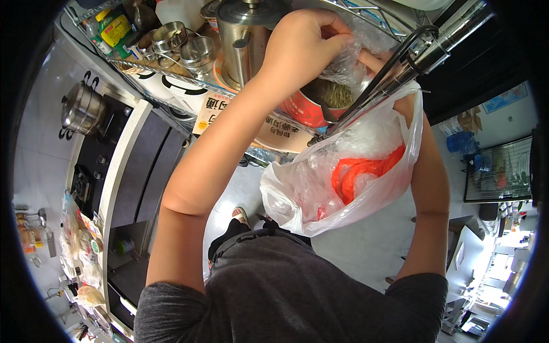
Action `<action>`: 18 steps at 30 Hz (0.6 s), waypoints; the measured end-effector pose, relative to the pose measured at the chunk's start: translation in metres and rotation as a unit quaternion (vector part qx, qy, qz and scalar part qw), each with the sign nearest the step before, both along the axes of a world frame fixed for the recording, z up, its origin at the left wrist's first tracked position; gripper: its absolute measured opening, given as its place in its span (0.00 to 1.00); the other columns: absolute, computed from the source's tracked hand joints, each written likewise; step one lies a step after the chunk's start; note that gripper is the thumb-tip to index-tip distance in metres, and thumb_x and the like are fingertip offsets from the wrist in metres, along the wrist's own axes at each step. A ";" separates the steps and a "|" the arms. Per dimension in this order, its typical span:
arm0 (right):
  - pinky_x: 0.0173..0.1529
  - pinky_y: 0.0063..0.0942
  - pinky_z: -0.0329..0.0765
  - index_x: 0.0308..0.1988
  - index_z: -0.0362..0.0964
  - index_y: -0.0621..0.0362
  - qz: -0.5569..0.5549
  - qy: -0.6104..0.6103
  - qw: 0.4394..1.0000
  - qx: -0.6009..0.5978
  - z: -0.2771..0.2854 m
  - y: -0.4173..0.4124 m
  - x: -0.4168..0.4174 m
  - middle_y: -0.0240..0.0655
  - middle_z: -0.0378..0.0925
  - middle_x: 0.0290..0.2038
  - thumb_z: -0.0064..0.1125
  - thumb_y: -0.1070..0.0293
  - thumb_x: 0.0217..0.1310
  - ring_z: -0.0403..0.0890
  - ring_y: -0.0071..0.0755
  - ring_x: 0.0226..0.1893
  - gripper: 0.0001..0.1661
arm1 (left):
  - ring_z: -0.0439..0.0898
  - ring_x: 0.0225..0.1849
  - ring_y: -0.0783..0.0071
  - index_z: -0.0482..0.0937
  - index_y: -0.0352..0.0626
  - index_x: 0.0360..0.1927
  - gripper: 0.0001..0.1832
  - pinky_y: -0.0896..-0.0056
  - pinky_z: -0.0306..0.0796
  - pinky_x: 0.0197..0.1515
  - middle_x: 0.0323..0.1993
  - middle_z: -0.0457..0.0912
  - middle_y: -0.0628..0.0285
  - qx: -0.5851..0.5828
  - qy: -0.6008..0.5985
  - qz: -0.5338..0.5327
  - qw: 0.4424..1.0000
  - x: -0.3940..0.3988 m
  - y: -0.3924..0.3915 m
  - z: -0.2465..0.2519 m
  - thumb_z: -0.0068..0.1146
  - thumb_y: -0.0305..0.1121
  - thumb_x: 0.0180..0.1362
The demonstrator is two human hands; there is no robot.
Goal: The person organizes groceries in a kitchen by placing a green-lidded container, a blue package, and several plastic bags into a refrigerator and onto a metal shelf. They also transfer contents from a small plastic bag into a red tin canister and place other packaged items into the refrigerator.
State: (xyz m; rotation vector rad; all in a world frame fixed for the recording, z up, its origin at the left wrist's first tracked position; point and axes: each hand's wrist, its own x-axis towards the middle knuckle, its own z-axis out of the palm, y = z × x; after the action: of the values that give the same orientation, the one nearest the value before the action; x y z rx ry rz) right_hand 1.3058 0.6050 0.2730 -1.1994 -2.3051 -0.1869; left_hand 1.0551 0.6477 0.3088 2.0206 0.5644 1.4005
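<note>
My left hand (311, 45) reaches over the wire shelf, thumb and fingertips pinching a clear plastic bag (347, 64). Opposite it, my right hand (373, 62) is partly hidden behind the shelf's post, its fingers against the same clear plastic. Below the plastic stands a red patterned container (302, 107) with greenish dried contents (336, 94). A white plastic carrier bag (279, 201) hangs by my right forearm, filled with crumpled clear bags and a red plastic bag (349, 180). A steel pot with a side handle (240, 38) stands beside my left wrist.
A chrome post (446, 34) with a black cable rises beside my right hand. Small steel and glass containers (197, 51) and a yellow-green package (113, 28) share the shelf. Printed cardboard (279, 133) lies below. A stove holds a stacked steamer pot (83, 107) at the left.
</note>
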 end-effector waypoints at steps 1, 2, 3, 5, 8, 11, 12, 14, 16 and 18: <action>0.30 0.26 0.68 0.51 0.77 0.58 -0.059 -0.090 0.994 0.020 0.001 0.000 0.006 0.31 0.78 0.28 0.58 0.73 0.56 0.71 0.25 0.24 0.21 | 0.84 0.30 0.65 0.86 0.38 0.31 0.08 0.67 0.76 0.36 0.27 0.85 0.55 0.006 0.007 -0.001 1.000 0.001 0.001 -0.001 0.66 0.32 0.50; 0.30 0.26 0.68 0.51 0.77 0.58 -0.077 -0.087 0.993 0.011 -0.001 0.000 0.007 0.31 0.78 0.28 0.58 0.73 0.56 0.71 0.25 0.24 0.21 | 0.84 0.29 0.65 0.86 0.37 0.31 0.09 0.67 0.76 0.36 0.26 0.85 0.55 0.013 0.014 -0.002 1.000 0.002 0.003 -0.002 0.66 0.32 0.50; 0.30 0.26 0.68 0.52 0.77 0.59 -0.080 -0.069 0.994 -0.004 -0.001 0.001 0.007 0.31 0.78 0.28 0.58 0.74 0.56 0.71 0.25 0.25 0.21 | 0.84 0.29 0.65 0.86 0.37 0.31 0.09 0.67 0.76 0.36 0.26 0.85 0.55 0.019 0.020 -0.002 1.000 0.002 0.005 -0.002 0.66 0.32 0.50; 0.31 0.26 0.68 0.52 0.77 0.59 -0.055 0.048 0.996 -0.050 -0.001 0.004 0.001 0.31 0.78 0.29 0.58 0.74 0.56 0.71 0.26 0.25 0.21 | 0.84 0.31 0.65 0.86 0.37 0.33 0.10 0.68 0.76 0.38 0.28 0.85 0.54 0.012 0.021 -0.019 1.000 0.000 0.009 -0.003 0.66 0.32 0.51; 0.32 0.27 0.69 0.52 0.77 0.59 -0.048 0.169 0.979 -0.105 0.002 -0.003 0.000 0.32 0.78 0.29 0.58 0.74 0.57 0.72 0.26 0.26 0.21 | 0.82 0.30 0.75 0.84 0.31 0.36 0.09 0.73 0.75 0.35 0.28 0.85 0.57 -0.091 0.015 -0.099 0.991 -0.005 0.003 0.012 0.64 0.28 0.55; 0.32 0.27 0.69 0.52 0.76 0.59 -0.060 0.205 0.969 -0.127 0.013 -0.010 0.001 0.32 0.78 0.30 0.58 0.74 0.57 0.72 0.27 0.27 0.21 | 0.83 0.34 0.75 0.83 0.32 0.42 0.11 0.74 0.75 0.40 0.34 0.86 0.56 -0.060 -0.060 -0.138 0.987 0.009 0.014 -0.009 0.62 0.28 0.59; 0.33 0.27 0.69 0.52 0.76 0.59 -0.026 0.228 0.963 -0.139 -0.001 0.009 -0.007 0.32 0.78 0.30 0.58 0.74 0.57 0.72 0.27 0.27 0.21 | 0.84 0.37 0.73 0.83 0.33 0.45 0.12 0.73 0.76 0.43 0.37 0.86 0.54 -0.022 -0.071 -0.108 0.991 0.002 0.022 -0.027 0.61 0.29 0.60; 0.33 0.27 0.69 0.52 0.76 0.59 -0.039 0.244 0.958 -0.147 0.002 0.003 -0.005 0.33 0.78 0.31 0.58 0.74 0.57 0.72 0.27 0.28 0.21 | 0.84 0.39 0.70 0.81 0.34 0.48 0.13 0.71 0.76 0.44 0.39 0.85 0.52 0.026 0.040 -0.015 0.999 -0.002 0.016 -0.033 0.60 0.29 0.62; 0.34 0.28 0.69 0.52 0.76 0.59 -0.042 0.252 0.955 -0.154 0.004 0.001 -0.002 0.33 0.78 0.31 0.58 0.74 0.57 0.73 0.27 0.28 0.21 | 0.85 0.37 0.63 0.82 0.35 0.45 0.12 0.68 0.76 0.43 0.36 0.85 0.52 0.037 0.119 0.031 0.992 -0.003 0.011 -0.040 0.60 0.31 0.61; 0.34 0.28 0.70 0.52 0.76 0.59 -0.049 0.262 0.952 -0.154 0.006 -0.003 -0.001 0.33 0.78 0.32 0.58 0.74 0.57 0.73 0.28 0.29 0.21 | 0.85 0.35 0.61 0.83 0.36 0.42 0.10 0.67 0.76 0.40 0.33 0.85 0.53 0.072 0.192 0.072 0.976 -0.001 0.009 -0.042 0.60 0.31 0.60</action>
State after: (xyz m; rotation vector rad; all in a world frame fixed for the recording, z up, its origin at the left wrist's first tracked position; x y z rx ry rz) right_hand 1.3044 0.6017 0.2788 -1.3204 -1.8478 0.4263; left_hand 1.0537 0.6567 0.2671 2.4309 0.8087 1.1607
